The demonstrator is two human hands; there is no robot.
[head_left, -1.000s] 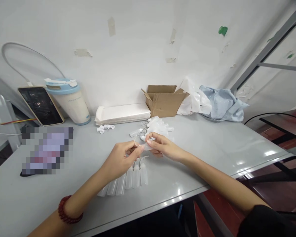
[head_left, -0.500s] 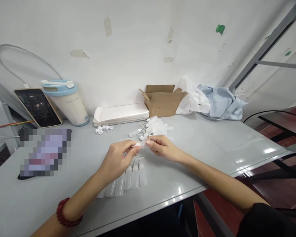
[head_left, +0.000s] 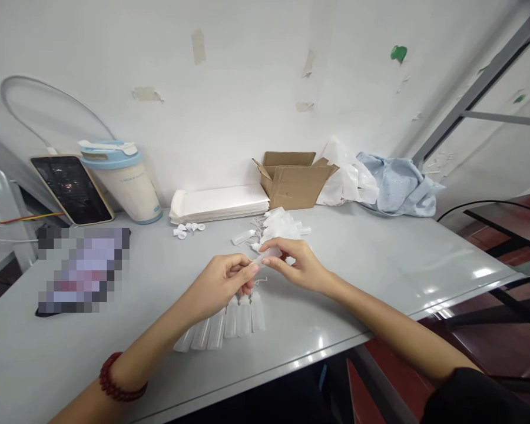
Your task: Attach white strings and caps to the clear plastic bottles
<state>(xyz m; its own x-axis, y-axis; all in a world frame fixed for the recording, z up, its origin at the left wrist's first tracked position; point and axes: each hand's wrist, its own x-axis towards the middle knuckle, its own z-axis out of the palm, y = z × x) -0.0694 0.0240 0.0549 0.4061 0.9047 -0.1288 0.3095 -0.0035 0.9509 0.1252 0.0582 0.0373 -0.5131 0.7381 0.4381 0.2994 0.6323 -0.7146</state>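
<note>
Between my two hands is a small translucent plastic bottle (head_left: 269, 254). My left hand (head_left: 225, 284) pinches its left end, where the cap would be, and the fingertips hide that part. My right hand (head_left: 298, 264) holds the body between thumb and fingers. Just below my hands, a row of similar translucent bottles (head_left: 244, 318) lies side by side on the table, thin curved tips pointing away from me. Behind my hands is a loose pile of more such bottles (head_left: 280, 221) with thin white tips.
Small white caps (head_left: 188, 229) lie left of the pile. At the wall stand a stack of white boards (head_left: 221, 203), an open cardboard box (head_left: 294, 185), a white plastic bag (head_left: 347, 176) and blue cloth (head_left: 397, 185). A cup (head_left: 130, 188) and phone (head_left: 73, 189) stand at left.
The bottle between my hands has tilted, its right end now higher. My right fingers have spread further along its body, and my left hand has turned slightly and lowered.
</note>
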